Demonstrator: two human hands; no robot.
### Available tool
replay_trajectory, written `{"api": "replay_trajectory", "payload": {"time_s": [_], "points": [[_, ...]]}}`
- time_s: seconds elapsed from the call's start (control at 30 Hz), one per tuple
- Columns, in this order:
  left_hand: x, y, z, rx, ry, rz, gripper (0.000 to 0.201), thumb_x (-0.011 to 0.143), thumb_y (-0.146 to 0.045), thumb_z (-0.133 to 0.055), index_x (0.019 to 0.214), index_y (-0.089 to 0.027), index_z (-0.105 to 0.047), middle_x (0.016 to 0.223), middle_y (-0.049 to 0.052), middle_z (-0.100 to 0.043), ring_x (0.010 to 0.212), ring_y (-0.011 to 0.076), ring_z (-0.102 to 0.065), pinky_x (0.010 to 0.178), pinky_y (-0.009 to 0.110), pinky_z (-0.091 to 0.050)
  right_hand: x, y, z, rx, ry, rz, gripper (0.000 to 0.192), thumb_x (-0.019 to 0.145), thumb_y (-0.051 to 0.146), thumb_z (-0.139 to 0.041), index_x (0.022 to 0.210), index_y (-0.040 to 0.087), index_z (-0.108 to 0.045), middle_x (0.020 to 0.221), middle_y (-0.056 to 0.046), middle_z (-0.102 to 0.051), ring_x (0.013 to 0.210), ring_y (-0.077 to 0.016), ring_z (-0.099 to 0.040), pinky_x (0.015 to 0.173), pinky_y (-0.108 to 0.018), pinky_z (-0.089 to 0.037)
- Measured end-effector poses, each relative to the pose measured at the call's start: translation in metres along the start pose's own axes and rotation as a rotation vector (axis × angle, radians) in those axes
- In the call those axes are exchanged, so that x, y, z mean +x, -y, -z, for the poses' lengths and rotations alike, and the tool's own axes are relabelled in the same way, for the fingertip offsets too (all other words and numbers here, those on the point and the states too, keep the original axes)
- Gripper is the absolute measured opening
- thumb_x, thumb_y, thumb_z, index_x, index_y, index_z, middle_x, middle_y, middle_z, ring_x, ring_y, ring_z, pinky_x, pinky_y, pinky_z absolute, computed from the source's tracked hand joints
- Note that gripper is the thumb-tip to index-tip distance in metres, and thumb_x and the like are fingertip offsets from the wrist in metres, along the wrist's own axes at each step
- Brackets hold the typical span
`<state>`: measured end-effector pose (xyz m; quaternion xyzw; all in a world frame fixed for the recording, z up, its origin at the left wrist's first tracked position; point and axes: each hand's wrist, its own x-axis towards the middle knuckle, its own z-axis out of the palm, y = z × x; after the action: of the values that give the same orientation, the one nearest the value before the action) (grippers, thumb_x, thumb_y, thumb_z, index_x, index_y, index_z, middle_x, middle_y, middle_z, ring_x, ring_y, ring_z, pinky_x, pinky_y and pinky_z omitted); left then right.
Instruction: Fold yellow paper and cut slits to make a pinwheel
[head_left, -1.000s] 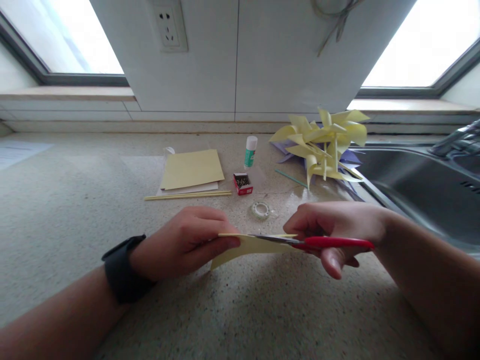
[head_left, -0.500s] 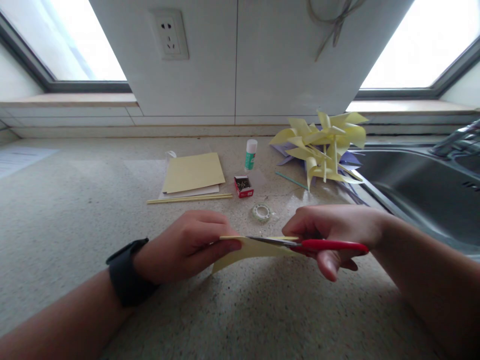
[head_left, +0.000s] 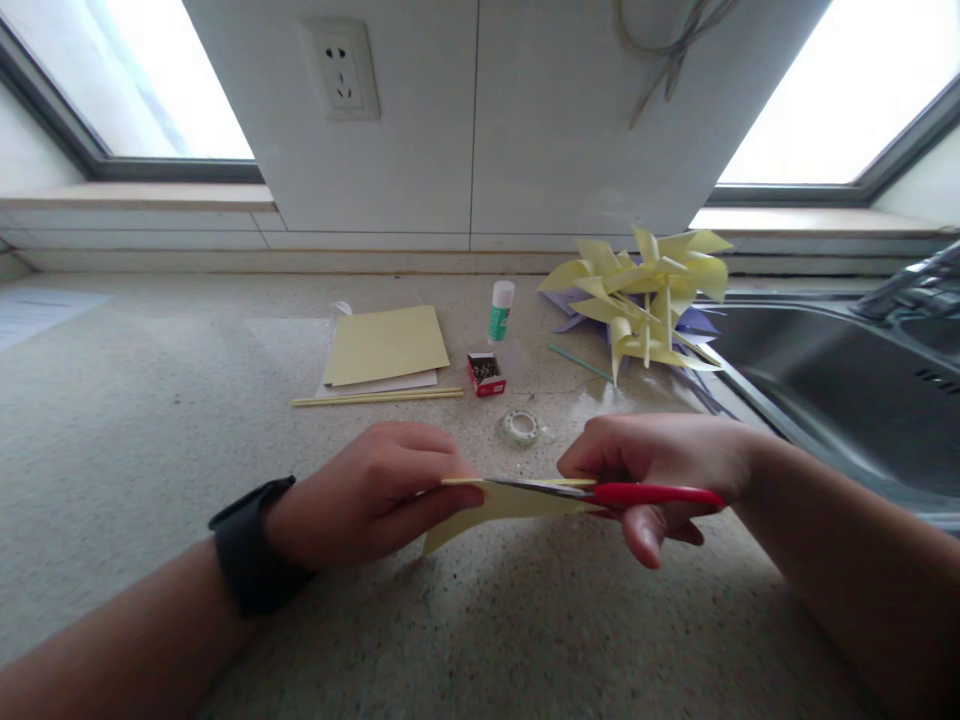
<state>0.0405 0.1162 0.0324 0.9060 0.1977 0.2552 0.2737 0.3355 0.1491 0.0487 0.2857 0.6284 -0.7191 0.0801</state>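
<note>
My left hand, with a dark watch at the wrist, pinches a sheet of pale yellow paper between thumb and fingers. Red-handled scissors are in my right hand, their metal blades lying along the upper edge of the paper and reaching close to my left thumb. The right thumb shows below the handle; the other fingers are partly hidden behind it. Just beyond the paper lies a small roll of clear tape. Past it stands an open red box of small metal pins.
A glue stick stands behind the box. To the left lie stacked yellow paper sheets and thin wooden sticks. Yellow and purple paper pinwheels are piled beside the metal sink. A thin blue-green stick lies near them.
My right hand and the scissors have shifted slightly left, the blade tips coming nearer my left thumb. The left hand keeps its grip on the paper.
</note>
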Motion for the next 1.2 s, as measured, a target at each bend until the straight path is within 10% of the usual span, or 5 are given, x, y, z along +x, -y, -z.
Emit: {"api": "replay_trajectory", "payload": {"time_s": [0.73, 1.2], "points": [[-0.002, 0.002, -0.001, -0.026, 0.016, 0.063, 0.029, 0.102, -0.023, -0.05, 0.075, -0.016, -0.057, 0.072, -0.002, -0.049, 0.064, 0.0111, -0.046, 0.059, 0.026, -0.034, 0.001, 0.007, -0.002, -0.086, -0.057, -0.032, 0.042, 0.07, 0.043, -0.088, 0.07, 0.018, -0.055, 0.048, 0.007, -0.058, 0.038, -0.0071, -0.052, 0.034, -0.012, -0.037], [0.002, 0.003, -0.003, -0.339, 0.142, 0.202, 0.03, 0.106, -0.031, -0.042, 0.126, -0.02, -0.06, 0.109, 0.008, -0.069, 0.094, 0.0177, -0.063, 0.087, 0.033, -0.05, 0.002, 0.009, -0.013, -0.579, -0.353, 0.028, 0.048, 0.065, 0.05, -0.089, 0.073, 0.019, -0.054, 0.06, 0.008, -0.052, 0.053, -0.0074, -0.041, 0.045, -0.021, -0.03]]}}
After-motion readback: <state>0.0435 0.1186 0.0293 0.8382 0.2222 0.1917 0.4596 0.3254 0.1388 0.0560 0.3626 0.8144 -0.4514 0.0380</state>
